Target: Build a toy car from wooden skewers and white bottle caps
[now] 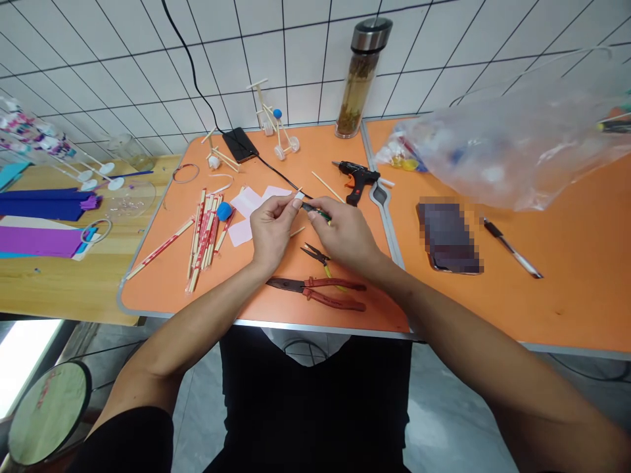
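Note:
My left hand (pixel 272 226) pinches a small white piece (pixel 298 196) between thumb and fingers above the orange table (pixel 340 151). My right hand (pixel 345 231) is closed round a thin dark tool with a green grip (pixel 315 211), its tip close to the white piece. Just below the hands lie small yellow-handled cutters (pixel 318 256) and red-handled pliers (pixel 320 292). Pink paper sheets (pixel 246 210) lie under the left hand.
A bundle of wrapped chopsticks (pixel 202 236) and a blue ball (pixel 224 211) lie to the left. A black glue gun (pixel 357 177), a phone with cable (pixel 240 144), a stick model (pixel 276 125), a tea bottle (pixel 359 79), a plastic bag (pixel 513 144) and a pen (pixel 510 247) sit around.

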The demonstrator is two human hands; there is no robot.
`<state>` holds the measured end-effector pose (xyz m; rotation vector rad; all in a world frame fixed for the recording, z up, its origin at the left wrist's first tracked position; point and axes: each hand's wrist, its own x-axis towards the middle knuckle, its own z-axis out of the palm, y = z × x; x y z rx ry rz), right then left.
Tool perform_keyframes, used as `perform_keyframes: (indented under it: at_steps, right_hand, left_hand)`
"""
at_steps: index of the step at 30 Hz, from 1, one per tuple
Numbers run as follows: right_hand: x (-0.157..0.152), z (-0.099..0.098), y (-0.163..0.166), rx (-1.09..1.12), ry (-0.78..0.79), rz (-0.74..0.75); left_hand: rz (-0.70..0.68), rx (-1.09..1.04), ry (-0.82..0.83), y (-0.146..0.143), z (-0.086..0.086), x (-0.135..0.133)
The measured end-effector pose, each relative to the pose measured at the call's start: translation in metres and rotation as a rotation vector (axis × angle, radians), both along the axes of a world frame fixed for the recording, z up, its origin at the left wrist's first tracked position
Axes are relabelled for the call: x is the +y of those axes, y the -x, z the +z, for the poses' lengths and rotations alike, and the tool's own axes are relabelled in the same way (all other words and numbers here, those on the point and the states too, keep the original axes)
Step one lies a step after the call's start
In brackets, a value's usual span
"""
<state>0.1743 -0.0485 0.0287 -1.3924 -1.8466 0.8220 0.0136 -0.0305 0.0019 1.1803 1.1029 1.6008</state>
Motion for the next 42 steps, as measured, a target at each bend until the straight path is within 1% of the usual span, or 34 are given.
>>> perform_keyframes:
  at_steps: [1,2,3,4,5,7,8,9,10,13,14,15,16,17,19,20,21,22,23,25,26,27,28,29,30,32,34,35,36,37,38,39,41,42]
  right_hand:
    - [-0.003,0.001,0.002,-0.14,-0.113,-0.037]
    - [-0.005,0.001,0.002,-0.237,-0.183,-0.06]
    - [-0.006,0.002,0.003,-0.26,-0.205,-0.069]
    - [-0.005,0.003,0.002,-0.204,-0.177,-0.059]
    - [-0.003,0.004,0.0,-0.083,-0.103,-0.028]
    - [0.002,0.004,-0.003,0.197,0.14,0.063]
    - [0.004,0.004,-0.004,0.282,0.244,0.094]
    - [0.004,0.004,-0.004,0.301,0.28,0.103]
    - [0.003,0.004,-0.003,0.249,0.235,0.088]
    - [-0.005,0.005,0.002,-0.169,-0.14,-0.046]
    - [-0.007,0.006,0.004,-0.28,-0.218,-0.075]
    - [-0.007,0.006,0.004,-0.317,-0.241,-0.087]
    - [-0.007,0.007,0.003,-0.267,-0.207,-0.079]
    - [-0.004,0.006,0.001,-0.142,-0.12,-0.045]
    - [0.002,0.005,-0.004,0.203,0.163,0.073]
    - [0.005,0.004,-0.006,0.335,0.298,0.126]
    - [0.007,0.002,-0.007,0.403,0.364,0.15]
    - [0.007,0.001,-0.008,0.398,0.342,0.143]
    - [0.006,-0.001,-0.007,0.324,0.235,0.1]
    - [0.001,-0.003,-0.003,0.046,-0.068,-0.021]
    - [-0.002,-0.003,-0.001,-0.085,-0.182,-0.065]
    - [-0.004,-0.002,0.001,-0.161,-0.243,-0.087]
    - [-0.005,-0.001,0.001,-0.164,-0.246,-0.087]
    - [-0.005,0.001,0.001,-0.088,-0.191,-0.068]
    - [-0.004,0.003,-0.001,0.051,-0.081,-0.03]
    - [0.001,0.006,-0.005,0.405,0.249,0.082]
    - [0.006,0.008,-0.009,0.669,0.54,0.173]
    - [0.008,0.008,-0.01,0.726,0.608,0.192]
    - [0.008,0.007,-0.01,0.723,0.604,0.191]
    - [0.008,0.006,-0.009,0.666,0.525,0.168]
    - [0.007,0.004,-0.008,0.555,0.387,0.131]
    - [0.004,0.002,-0.006,0.397,0.214,0.085]
    - [-0.002,-0.001,-0.002,0.002,-0.132,-0.022]
    - [-0.005,-0.003,0.0,-0.192,-0.248,-0.067]
  left_hand:
    - [0.008,-0.007,0.001,0.0,0.0,0.0]
    - [0.011,-0.011,0.001,0.0,0.0,0.0]
    - [0.013,-0.012,0.0,0.0,0.0,-0.001]
    - [0.014,-0.008,-0.001,0.0,0.001,-0.002]
    - [0.012,-0.001,-0.003,-0.001,0.003,-0.003]
    - [-0.002,0.007,-0.006,-0.002,0.006,-0.005]
    - [-0.011,0.007,-0.004,-0.002,0.008,-0.006]
    - [-0.016,0.007,0.0,-0.002,0.009,-0.006]
    - [-0.013,0.003,0.006,-0.003,0.011,-0.006]
    - [0.008,-0.018,0.013,-0.003,0.011,-0.006]
    - [0.01,-0.027,0.006,-0.002,0.011,-0.006]
    - [0.01,-0.033,-0.004,-0.002,0.01,-0.005]
    - [0.008,-0.035,-0.021,-0.001,0.008,-0.005]
    - [0.001,-0.032,-0.043,-0.001,0.007,-0.004]
    - [-0.025,-0.017,-0.094,0.0,0.003,-0.002]
    - [-0.04,-0.007,-0.116,0.001,0.001,0.0]
    - [-0.05,0.004,-0.133,0.001,-0.001,0.001]
    - [-0.05,0.015,-0.143,0.002,-0.003,0.002]
    - [-0.041,0.024,-0.145,0.002,-0.005,0.003]
    - [-0.012,0.034,-0.143,0.003,-0.008,0.004]
    - [0.0,0.038,-0.142,0.003,-0.009,0.004]
    - [0.006,0.042,-0.142,0.003,-0.009,0.004]
    - [0.01,0.048,-0.145,0.003,-0.009,0.004]
    - [0.01,0.055,-0.153,0.003,-0.008,0.003]
    - [0.004,0.062,-0.162,0.002,-0.007,0.002]
    - [-0.017,0.071,-0.177,0.002,-0.006,0.002]
    - [-0.038,0.078,-0.183,0.002,-0.005,0.002]
    - [-0.044,0.082,-0.186,0.003,-0.004,0.002]
    - [-0.043,0.088,-0.192,0.003,-0.005,0.003]
    - [-0.036,0.095,-0.2,0.004,-0.005,0.004]
    - [-0.025,0.103,-0.209,0.004,-0.006,0.004]
    - [-0.01,0.109,-0.216,0.005,-0.007,0.005]
    - [0.013,0.114,-0.214,0.005,-0.009,0.005]
    - [0.018,0.114,-0.205,0.005,-0.01,0.006]
